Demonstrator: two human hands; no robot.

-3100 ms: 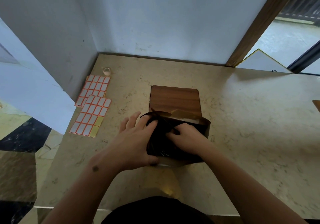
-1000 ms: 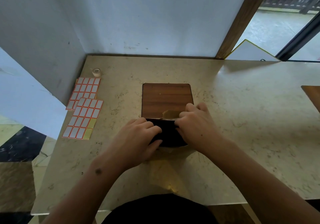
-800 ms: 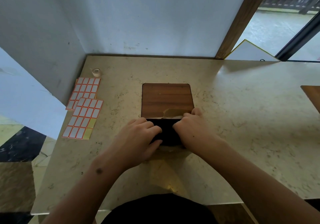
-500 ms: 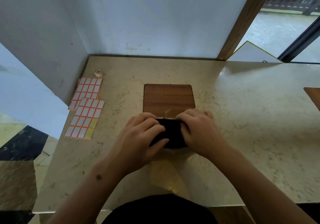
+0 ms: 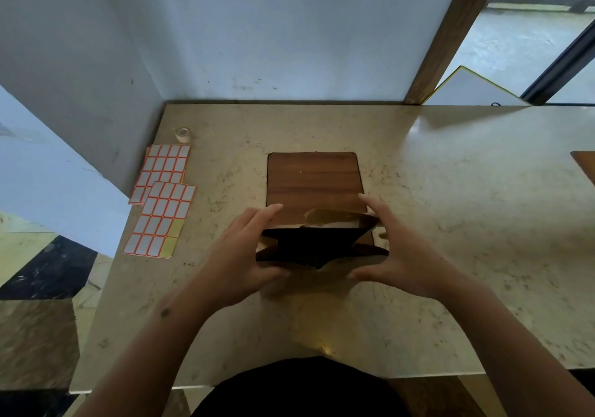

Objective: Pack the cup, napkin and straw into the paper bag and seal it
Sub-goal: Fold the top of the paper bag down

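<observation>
The dark paper bag stands on the marble table, at the near edge of a wooden board. Its top is bent over toward me, and a torn tan flap with a pale strip shows along its far rim. My left hand clasps the bag's left end, fingers behind and thumb in front. On the right end, my right hand does the same, fingers spread. Cup, napkin and straw are hidden from view.
Two sheets of orange-bordered white stickers lie at the table's left edge, with a small tape roll behind them. Walls close off the left and back. Another wooden board pokes in at the far right.
My hands were pressing together on the folded bag top in the middle; they have now slid apart to the bag's two ends, and the dark top shows between them.
</observation>
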